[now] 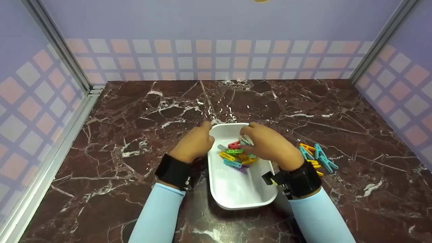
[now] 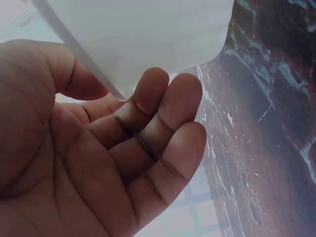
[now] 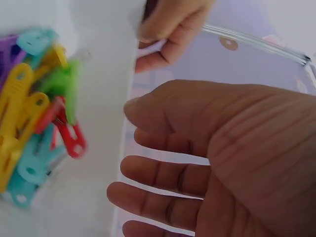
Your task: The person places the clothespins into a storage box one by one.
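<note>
hands: 2, left hand, right hand | white tray: 1 | clothespin heap in tray: 1, pegs uncountable | loose clothespin cluster on table: 1, pegs uncountable

You have a white tray holding clothespins in red, green, yellow, teal and purple; more pegs beside it are orange, yellow and teal. Your sleeves are light blue, your wrist straps black. The tabletop is dark red marble with white veins; the walls are lilac with a pink and grey check.
</note>
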### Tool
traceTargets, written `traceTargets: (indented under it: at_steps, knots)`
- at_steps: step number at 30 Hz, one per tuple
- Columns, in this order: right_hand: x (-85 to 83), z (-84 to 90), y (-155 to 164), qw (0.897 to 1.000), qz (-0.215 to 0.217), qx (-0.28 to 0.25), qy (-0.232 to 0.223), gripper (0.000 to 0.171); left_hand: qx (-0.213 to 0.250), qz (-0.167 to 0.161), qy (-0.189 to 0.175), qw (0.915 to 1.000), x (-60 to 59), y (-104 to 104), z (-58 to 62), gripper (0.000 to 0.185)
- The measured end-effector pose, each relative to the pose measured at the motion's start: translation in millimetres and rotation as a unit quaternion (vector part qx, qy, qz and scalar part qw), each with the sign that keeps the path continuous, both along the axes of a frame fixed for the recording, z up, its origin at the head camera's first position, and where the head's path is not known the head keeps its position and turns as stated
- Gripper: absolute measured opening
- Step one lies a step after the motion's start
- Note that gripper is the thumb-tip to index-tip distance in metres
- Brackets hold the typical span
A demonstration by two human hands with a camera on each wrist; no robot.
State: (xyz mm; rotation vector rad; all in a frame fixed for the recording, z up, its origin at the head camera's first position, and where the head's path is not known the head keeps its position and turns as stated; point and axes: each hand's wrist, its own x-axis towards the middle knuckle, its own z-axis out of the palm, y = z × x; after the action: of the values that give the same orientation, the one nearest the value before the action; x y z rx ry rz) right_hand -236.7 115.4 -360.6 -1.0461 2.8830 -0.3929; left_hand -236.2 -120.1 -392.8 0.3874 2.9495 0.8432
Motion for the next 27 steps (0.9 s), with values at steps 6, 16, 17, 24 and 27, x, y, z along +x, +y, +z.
traceTargets:
  at_steps: [6, 16, 17, 24, 27]
  knots:
    - [0.4, 12.3, 17, 0.999, -0.035, -0.024, -0.001, 0.036, -0.004, -0.002, 0.002, 1.0000, 0.7, 1, 0.7, 0.031]
    - [-6.3, 17.9, 46, 0.986, -0.130, -0.058, -0.083, 0.032, -0.005, -0.011, 0.021, 0.9997, -1.4, 3, -1.7, 0.030]
    - [-6.6, 18.1, 49, 0.984, -0.136, -0.062, -0.095, 0.031, -0.005, -0.012, 0.022, 0.9997, -1.8, 3, -2.1, 0.030]
    - [-13.4, 11.8, 62, 0.986, -0.132, -0.044, -0.091, 0.020, -0.002, -0.019, 0.046, 0.9987, -1.4, 4, -2.9, 0.025]
    - [-17.3, 4.8, 68, 0.987, -0.134, -0.012, -0.083, 0.015, 0.000, -0.020, 0.048, 0.9987, -1.1, 5, -2.4, 0.024]
